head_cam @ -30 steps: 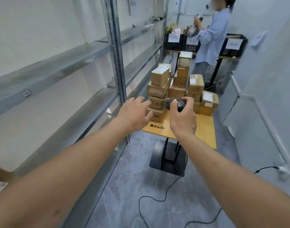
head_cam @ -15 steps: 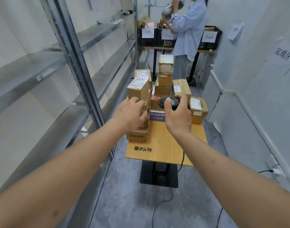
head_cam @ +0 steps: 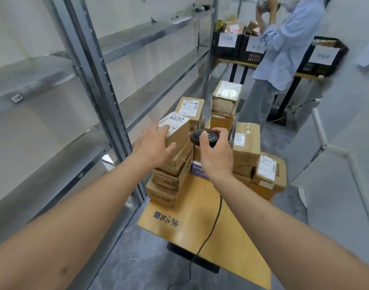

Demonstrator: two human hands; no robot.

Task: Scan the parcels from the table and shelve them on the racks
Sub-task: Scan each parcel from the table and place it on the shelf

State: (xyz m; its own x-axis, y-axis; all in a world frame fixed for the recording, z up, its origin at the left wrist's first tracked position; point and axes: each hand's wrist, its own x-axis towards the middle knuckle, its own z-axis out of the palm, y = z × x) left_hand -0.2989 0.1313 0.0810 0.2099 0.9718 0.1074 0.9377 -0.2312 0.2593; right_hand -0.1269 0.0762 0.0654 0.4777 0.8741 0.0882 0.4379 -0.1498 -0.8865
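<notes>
Topmost parcel (head_cam: 176,127) under spread left hand (head_cam: 152,144); right hand (head_cam: 216,155) grips scanner (head_cam: 202,137)

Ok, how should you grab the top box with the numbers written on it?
Hold the top box by its two long side faces, coming down from above on the near left, where the left hand already rests. It sits tilted on top of the left stack, so its sides stand free. The scanner fills the right hand, leaving the left to lift.
</notes>
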